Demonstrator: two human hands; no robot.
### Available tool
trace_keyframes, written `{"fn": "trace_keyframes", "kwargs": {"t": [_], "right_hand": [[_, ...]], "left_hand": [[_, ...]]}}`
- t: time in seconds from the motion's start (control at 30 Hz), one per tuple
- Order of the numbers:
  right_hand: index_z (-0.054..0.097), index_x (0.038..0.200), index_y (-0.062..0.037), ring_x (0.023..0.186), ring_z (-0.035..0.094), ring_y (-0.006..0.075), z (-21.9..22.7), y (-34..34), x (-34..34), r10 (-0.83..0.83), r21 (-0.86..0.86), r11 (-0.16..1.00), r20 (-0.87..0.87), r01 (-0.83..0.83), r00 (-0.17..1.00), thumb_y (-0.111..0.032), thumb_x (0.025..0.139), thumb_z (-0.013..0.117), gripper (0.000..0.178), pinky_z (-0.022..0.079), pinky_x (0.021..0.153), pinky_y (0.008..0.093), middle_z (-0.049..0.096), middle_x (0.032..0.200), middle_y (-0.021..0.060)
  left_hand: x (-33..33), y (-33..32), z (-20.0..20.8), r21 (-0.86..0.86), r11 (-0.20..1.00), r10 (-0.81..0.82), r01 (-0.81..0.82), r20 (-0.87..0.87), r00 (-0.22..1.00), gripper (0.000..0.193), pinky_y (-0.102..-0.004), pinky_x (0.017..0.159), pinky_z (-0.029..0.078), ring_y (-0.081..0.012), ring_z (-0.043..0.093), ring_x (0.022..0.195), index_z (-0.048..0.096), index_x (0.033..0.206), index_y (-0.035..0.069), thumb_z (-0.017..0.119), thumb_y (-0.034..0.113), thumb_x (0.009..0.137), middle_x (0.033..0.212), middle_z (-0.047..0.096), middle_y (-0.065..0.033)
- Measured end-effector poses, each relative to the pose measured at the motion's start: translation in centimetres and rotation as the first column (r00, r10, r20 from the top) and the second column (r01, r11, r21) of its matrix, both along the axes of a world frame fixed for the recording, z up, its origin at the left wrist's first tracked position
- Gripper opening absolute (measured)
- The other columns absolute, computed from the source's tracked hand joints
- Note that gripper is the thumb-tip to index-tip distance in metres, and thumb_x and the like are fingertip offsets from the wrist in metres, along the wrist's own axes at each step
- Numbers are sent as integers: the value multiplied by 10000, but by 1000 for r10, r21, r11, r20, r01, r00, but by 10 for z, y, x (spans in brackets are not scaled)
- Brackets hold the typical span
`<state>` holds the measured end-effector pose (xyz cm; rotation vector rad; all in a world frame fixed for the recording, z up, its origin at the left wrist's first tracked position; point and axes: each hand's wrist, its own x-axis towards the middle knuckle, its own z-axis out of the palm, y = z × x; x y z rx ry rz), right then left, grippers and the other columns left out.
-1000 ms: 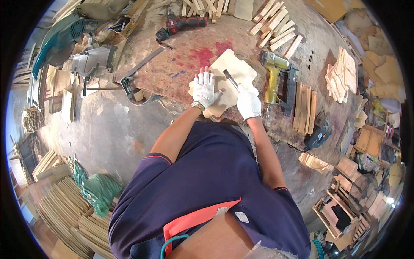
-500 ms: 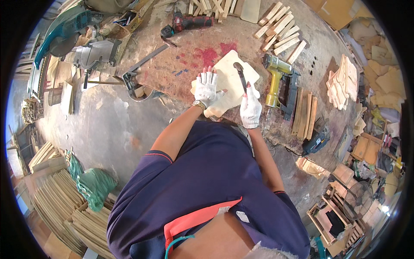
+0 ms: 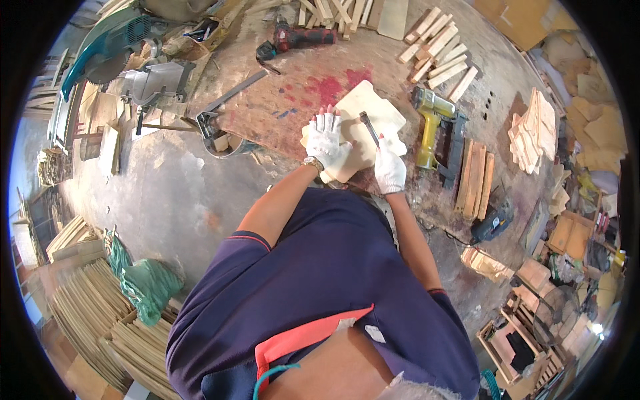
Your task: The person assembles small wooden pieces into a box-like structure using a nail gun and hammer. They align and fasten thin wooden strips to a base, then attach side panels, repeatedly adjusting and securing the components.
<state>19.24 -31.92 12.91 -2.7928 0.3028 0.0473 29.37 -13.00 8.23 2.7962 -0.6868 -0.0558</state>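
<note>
On the bench in front of me lies a pale wooden board (image 3: 358,148) with a wavy cut edge. My left hand (image 3: 325,139), in a white fingerless-tip glove, rests flat on the board's left part, fingers stretched out. My right hand (image 3: 390,170), gloved the same way, is closed round the handle of a small dark hammer (image 3: 369,127). The hammer's head is over the middle of the board; whether it touches the wood I cannot tell.
Right of the board lies a yellow nail gun (image 3: 430,127), with brown wood strips (image 3: 475,179) beside it. Stacked wavy boards (image 3: 533,130) sit further right. A red-black power tool (image 3: 303,38) and pale sticks (image 3: 437,50) lie at the back; a miter saw (image 3: 103,60) stands far left.
My right hand has brought the hammer head nearer to me, lower over the board. My left hand stays flat on the board. The whole view has shifted slightly.
</note>
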Motion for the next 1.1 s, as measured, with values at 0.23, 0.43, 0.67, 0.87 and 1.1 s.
{"fn": "trace_keyframes", "kwargs": {"t": [0.23,0.43,0.67,0.87,1.1], "right_hand": [[475,1505,-147,710,680,392,-13,8,4,-82,134,989,142,63,986,-231,1015,542,502,533,600,481,708,926,219],[533,1458,-126,606,635,411,-16,5,0,-153,176,978,229,114,961,-206,1012,537,453,484,569,488,638,703,235],[541,1443,-111,704,675,419,-15,3,-2,-188,237,954,-3,183,982,-245,1016,534,448,517,628,486,684,818,245],[539,1435,-97,691,668,433,-19,9,-5,-143,175,978,158,115,977,-248,1003,550,458,507,610,529,685,829,252],[540,1382,34,981,677,420,-3,20,25,-190,361,925,177,116,966,-161,972,549,454,532,863,444,681,1112,281]], "left_hand": [[3,0,-3,-33,999,4,-4,-20,1000,1013,-567,1227,160,-414,200,1528,295,1567,22,585,692,865,1651,211,-231],[1,1,-1,-11,1000,10,-11,-53,999,1042,-569,1224,165,-416,183,1532,257,1581,16,590,690,860,1651,207,-232],[0,3,3,-19,1000,9,-9,1,1000,1053,-568,1210,205,-423,225,1514,262,1574,5,610,676,842,1639,234,-239],[3,2,-1,-39,999,7,-7,-25,1000,1044,-571,1203,213,-415,234,1513,282,1567,11,595,690,838,1629,261,-242],[4,6,22,-163,984,56,-75,-119,991,873,-588,1175,263,-452,283,1483,431,1483,26,585,637,878,1579,318,-283]]}}
